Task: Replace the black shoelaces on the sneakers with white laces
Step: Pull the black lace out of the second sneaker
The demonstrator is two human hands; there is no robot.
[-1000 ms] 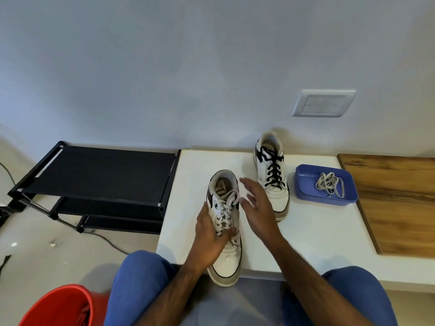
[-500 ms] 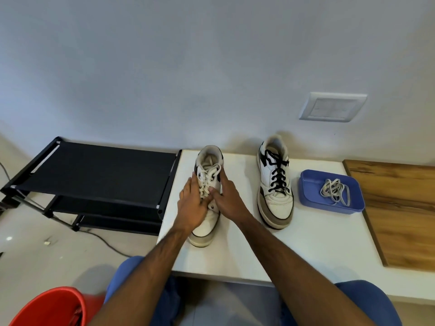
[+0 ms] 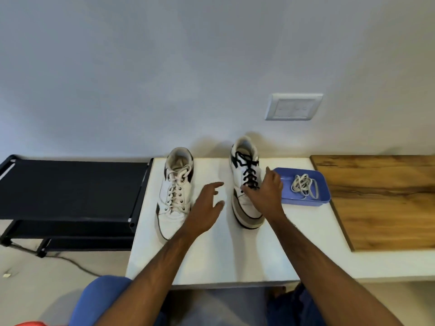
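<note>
Head view: right hand (image 3: 266, 196) on black-laced sneaker (image 3: 246, 184); left hand (image 3: 207, 208) open.

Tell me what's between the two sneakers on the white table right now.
In the head view, only the left hand, open over bare table, lies between them.

R hand (image 3: 264, 196) – prob. touching black-laced sneaker (image 3: 247, 198)

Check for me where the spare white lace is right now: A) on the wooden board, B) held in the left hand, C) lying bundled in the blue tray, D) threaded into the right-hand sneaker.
C: the white lace lies bundled inside the blue tray, beside the sneaker with black laces that the right hand is reaching.
</note>
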